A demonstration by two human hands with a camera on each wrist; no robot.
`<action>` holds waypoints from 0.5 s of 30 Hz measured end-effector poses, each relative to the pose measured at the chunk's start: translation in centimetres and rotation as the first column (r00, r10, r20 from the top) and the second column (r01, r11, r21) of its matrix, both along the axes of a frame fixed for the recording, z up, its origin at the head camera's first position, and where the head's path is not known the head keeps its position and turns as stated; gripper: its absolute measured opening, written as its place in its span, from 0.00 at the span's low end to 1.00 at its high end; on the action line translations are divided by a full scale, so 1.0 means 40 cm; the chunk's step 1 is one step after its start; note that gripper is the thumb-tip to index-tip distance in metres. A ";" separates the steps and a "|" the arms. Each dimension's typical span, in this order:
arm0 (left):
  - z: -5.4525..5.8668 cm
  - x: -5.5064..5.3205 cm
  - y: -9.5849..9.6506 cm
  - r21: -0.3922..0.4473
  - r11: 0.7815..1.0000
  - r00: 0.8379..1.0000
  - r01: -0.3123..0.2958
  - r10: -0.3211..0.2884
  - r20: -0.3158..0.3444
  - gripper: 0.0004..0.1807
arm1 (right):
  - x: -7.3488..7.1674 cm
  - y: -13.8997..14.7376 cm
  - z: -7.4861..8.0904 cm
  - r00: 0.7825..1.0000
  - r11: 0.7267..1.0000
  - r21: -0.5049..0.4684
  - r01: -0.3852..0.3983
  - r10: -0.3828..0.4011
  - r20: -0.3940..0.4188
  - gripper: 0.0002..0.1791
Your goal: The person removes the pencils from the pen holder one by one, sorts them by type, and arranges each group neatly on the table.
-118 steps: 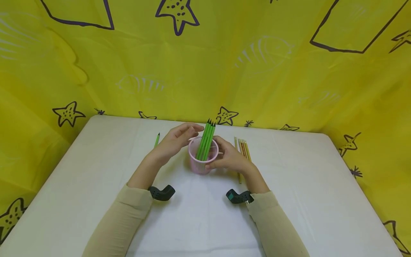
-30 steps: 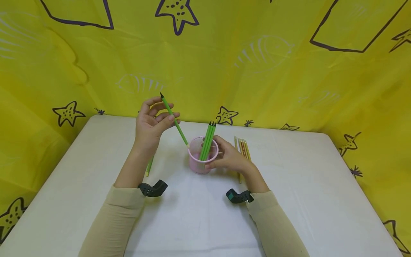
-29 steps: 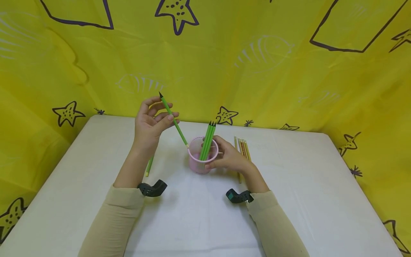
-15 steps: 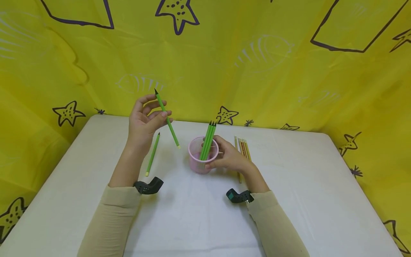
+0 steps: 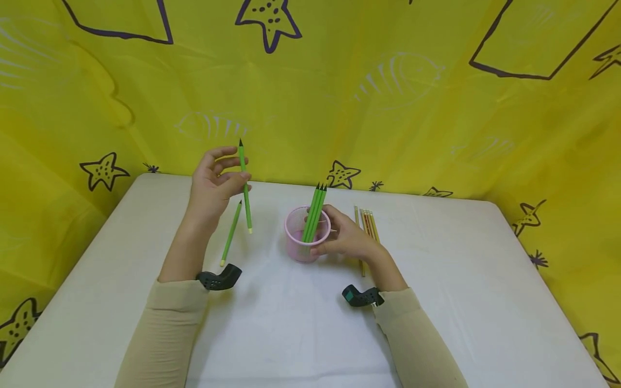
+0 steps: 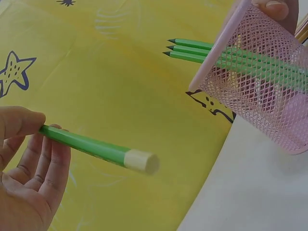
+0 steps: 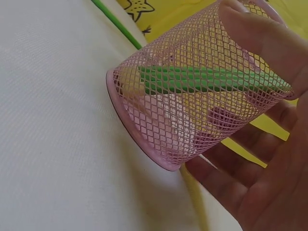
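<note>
My left hand (image 5: 213, 180) pinches a green pencil (image 5: 245, 188) between thumb and fingers, dark tip up and pale end down, above the table. In the left wrist view that pencil's pale end (image 6: 142, 161) points toward the pink mesh cup, apart from it. My right hand (image 5: 346, 235) grips the pink mesh pencil cup (image 5: 297, 249) by its right side, thumb near the rim. Three green pencils (image 5: 315, 213) lean inside the cup, tips up. Another green pencil (image 5: 231, 233) lies on the table below my left hand.
Several yellow pencils (image 5: 370, 223) lie on the white table (image 5: 301, 334) behind and right of my right hand, one (image 5: 356, 215) slightly apart. A yellow curtain (image 5: 310, 108) with drawn stars and fish hangs along the table's back and sides.
Earlier more green pencils stood in the cup. My left hand has taken one out, then drawn it left, away from the rim, and turned it more upright. My right hand keeps its place.
</note>
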State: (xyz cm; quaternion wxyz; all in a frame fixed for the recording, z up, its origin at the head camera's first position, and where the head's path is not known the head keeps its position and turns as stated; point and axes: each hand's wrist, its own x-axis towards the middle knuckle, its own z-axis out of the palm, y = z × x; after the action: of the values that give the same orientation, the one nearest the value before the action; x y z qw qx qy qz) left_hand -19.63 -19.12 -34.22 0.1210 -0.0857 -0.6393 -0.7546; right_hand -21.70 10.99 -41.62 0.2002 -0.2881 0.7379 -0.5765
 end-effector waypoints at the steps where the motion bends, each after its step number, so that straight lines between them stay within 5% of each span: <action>1: 0.000 0.000 0.000 -0.015 1.000 1.000 -0.001 0.001 0.006 0.26 | 0.000 0.000 0.000 1.000 1.000 -0.004 -0.006 0.006 -0.003 0.48; 15: 0.006 0.004 -0.035 -0.233 0.972 0.998 -0.019 0.033 0.058 0.28 | -0.010 0.021 -0.004 0.999 0.998 -0.056 -0.034 0.034 -0.012 0.46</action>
State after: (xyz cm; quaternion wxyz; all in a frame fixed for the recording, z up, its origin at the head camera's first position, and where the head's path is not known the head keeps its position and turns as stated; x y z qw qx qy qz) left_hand -19.46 -20.52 -33.98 0.1003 -0.0677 -0.7276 -0.6752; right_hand -22.09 11.81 -41.76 0.1976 -0.3095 0.7176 -0.5918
